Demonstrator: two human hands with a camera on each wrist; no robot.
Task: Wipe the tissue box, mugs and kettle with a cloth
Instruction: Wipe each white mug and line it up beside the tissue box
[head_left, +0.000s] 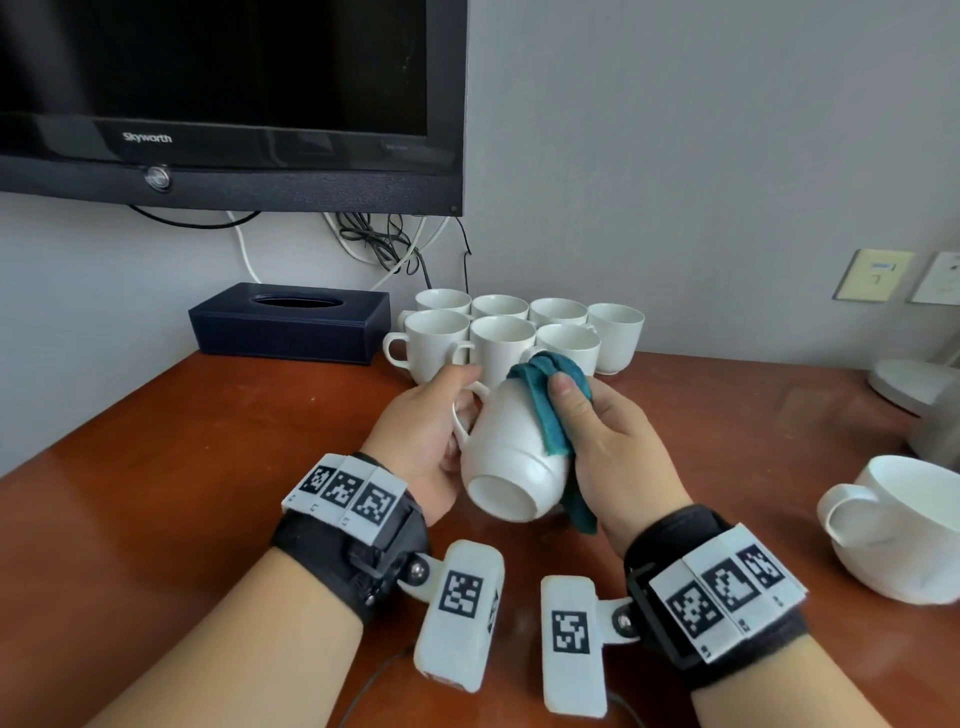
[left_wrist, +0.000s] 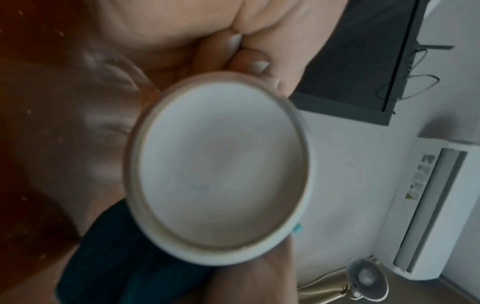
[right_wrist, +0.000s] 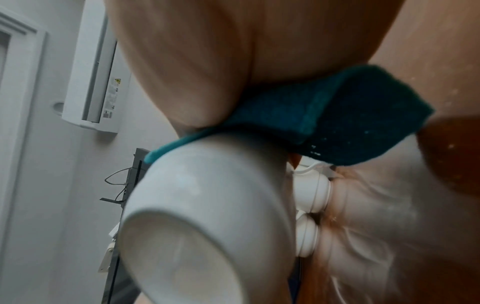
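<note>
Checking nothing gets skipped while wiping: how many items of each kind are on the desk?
White ceramic mugs: 9 (7 grouped, 1 held, 1 at right)
Navy tissue box: 1
Teal cloth: 1
Total: 11

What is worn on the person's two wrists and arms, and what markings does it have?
Both forearms are bare, without sleeves. The left hand and the right hand each have a black wrist strap carrying a white band of three black-and-white square code markers. A white rounded block with one similar marker hangs from each strap.
</note>
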